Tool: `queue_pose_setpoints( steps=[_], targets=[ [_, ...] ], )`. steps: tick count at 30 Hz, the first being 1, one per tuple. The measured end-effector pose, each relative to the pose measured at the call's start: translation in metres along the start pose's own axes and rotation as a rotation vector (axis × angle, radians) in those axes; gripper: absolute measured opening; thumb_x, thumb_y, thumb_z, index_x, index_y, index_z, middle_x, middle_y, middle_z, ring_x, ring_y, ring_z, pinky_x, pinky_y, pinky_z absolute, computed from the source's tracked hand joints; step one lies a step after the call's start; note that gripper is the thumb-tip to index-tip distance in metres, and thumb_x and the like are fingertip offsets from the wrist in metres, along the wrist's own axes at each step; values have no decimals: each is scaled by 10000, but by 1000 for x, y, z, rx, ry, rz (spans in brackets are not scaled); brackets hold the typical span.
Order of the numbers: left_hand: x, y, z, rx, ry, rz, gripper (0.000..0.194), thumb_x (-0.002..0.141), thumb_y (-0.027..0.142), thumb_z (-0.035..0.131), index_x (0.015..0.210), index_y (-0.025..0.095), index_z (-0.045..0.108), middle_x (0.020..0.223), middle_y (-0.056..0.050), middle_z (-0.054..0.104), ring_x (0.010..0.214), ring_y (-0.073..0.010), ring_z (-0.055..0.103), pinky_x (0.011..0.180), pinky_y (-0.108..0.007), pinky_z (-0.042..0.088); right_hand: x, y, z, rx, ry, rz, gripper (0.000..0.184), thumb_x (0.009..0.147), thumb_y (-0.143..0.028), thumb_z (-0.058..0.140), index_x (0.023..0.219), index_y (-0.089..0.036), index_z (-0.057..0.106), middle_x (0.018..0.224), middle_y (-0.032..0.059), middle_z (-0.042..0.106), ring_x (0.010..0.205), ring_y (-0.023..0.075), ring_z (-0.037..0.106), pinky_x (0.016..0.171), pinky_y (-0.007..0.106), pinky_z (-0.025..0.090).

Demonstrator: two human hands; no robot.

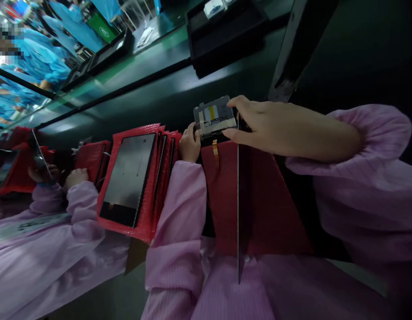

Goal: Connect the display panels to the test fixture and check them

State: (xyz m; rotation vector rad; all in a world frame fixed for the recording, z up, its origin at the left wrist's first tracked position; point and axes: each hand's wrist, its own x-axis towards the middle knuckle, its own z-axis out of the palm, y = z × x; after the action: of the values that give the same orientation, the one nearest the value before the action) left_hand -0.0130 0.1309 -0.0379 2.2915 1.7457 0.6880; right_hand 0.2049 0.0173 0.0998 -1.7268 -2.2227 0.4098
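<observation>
My right hand (259, 126) reaches in from the right, its fingers pinched round the edge of a small grey circuit board (214, 116) with a yellow label. My left hand (190, 144) is closed on the board's lower left corner. Both hands hold it above a red bubble-wrap sleeve (222, 195) that lies in front of me. A short orange flex cable (215, 151) hangs from the board over the sleeve. A thin panel (238, 213) stands edge-on in the sleeve. Both my arms are in pink sleeves.
A stack of red bubble-wrap sleeves with a dark screen panel (127, 178) on top lies to the left. A co-worker's hand (75, 178) in a pink sleeve works further left. A black tray (226, 35) sits on the green conveyor (152, 53) beyond.
</observation>
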Motion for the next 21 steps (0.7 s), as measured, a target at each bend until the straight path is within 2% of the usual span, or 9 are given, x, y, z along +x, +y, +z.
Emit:
queue_pose_setpoints(
  steps=[3, 6, 9, 12, 17, 21],
  targets=[
    [0, 0, 1, -24, 1, -12, 382, 927, 194, 412, 1291, 170, 526, 1314, -105, 591, 1213, -224, 552, 1037, -350, 418, 0, -1, 2, -33, 24, 76, 546, 905, -536, 436, 1286, -145, 446, 951, 105, 632, 751, 252, 605, 681, 352, 442],
    [0, 1, 0, -66, 0, -17, 374, 942, 195, 368, 1270, 150, 543, 1304, -113, 597, 1204, -221, 557, 1028, -342, 418, 1, -2, 0, 24, -14, 142, 465, 901, -435, 438, 1267, -149, 463, 799, 63, 608, 638, 198, 562, 611, 309, 397],
    [1, 1, -2, -131, 16, -24, 378, 957, 206, 324, 1247, 149, 560, 1294, -111, 605, 1195, -208, 560, 1021, -323, 415, -2, -3, -4, 96, -4, 208, 388, 870, -323, 460, 1218, -155, 495, 768, 40, 587, 586, 154, 528, 594, 289, 375],
    [0, 1, -4, -182, 19, -68, 373, 966, 229, 314, 1235, 181, 566, 1253, -94, 632, 1152, -205, 580, 995, -320, 420, -11, 0, -11, 158, -1, 341, 378, 838, -240, 478, 1209, -172, 492, 733, 21, 580, 536, 139, 518, 566, 283, 378],
    [-2, 3, -7, -263, 33, -108, 362, 962, 248, 338, 1211, 158, 586, 1155, -125, 669, 1091, -229, 602, 946, -321, 423, -34, 12, -20, 363, -12, 571, 438, 823, -152, 464, 1257, -216, 474, 632, -5, 499, 461, 130, 455, 450, 255, 332],
    [-6, 4, -12, -347, 66, -135, 349, 963, 247, 335, 1135, 158, 625, 1081, -121, 686, 1022, -211, 621, 874, -287, 433, -49, 25, -23, 533, 8, 584, 457, 792, -143, 487, 1237, -244, 501, 665, -5, 463, 508, 116, 424, 422, 217, 316]
  ],
)
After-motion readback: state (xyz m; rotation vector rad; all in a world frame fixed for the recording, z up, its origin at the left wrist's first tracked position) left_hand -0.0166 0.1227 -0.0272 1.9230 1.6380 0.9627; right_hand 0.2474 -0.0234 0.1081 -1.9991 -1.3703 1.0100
